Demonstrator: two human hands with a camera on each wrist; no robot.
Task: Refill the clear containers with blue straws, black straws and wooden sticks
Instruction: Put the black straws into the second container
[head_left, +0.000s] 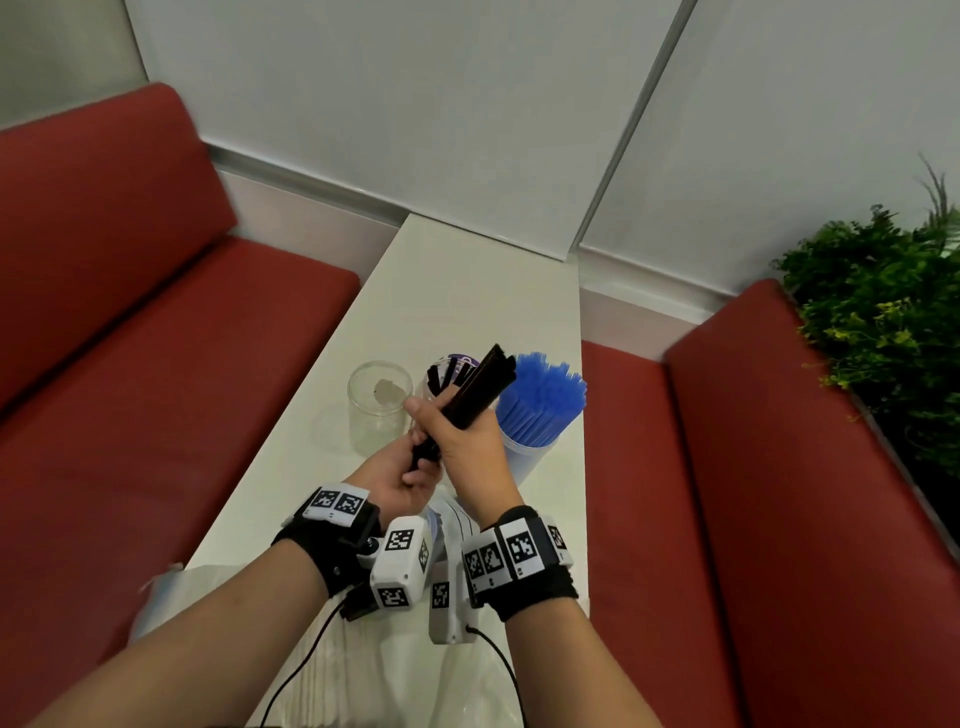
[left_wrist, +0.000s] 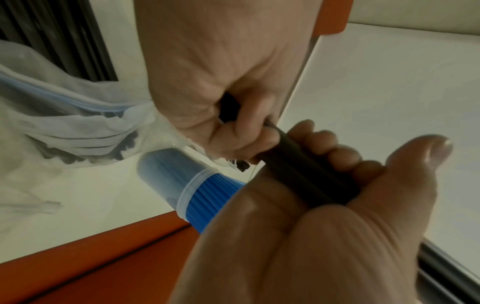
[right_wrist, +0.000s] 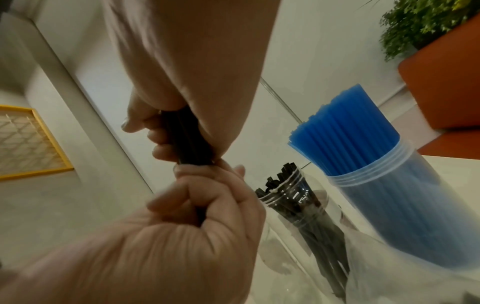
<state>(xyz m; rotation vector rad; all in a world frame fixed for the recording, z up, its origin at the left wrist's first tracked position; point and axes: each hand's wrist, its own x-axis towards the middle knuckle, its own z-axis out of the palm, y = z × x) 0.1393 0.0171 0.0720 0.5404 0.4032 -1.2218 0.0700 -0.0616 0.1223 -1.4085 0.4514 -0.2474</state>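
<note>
Both hands — left hand (head_left: 402, 480) low, right hand (head_left: 462, 436) above — wrap the bundle of black plastic straws (head_left: 480, 387), squaring it over the clear round jar of black straws (right_wrist: 293, 203).

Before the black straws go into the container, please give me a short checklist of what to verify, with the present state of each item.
1. Both hands grip the black straw bundle: left hand low, right hand higher. Ok.
2. Black straw container has its mouth open. Ok.
3. Room inside it: only a few straws. Ok.
4. Bundle ends even: cannot tell.
5. Blue straw container close beside the target, could be knocked. Not ok.
6. Empty container stands upright. Ok.
</note>
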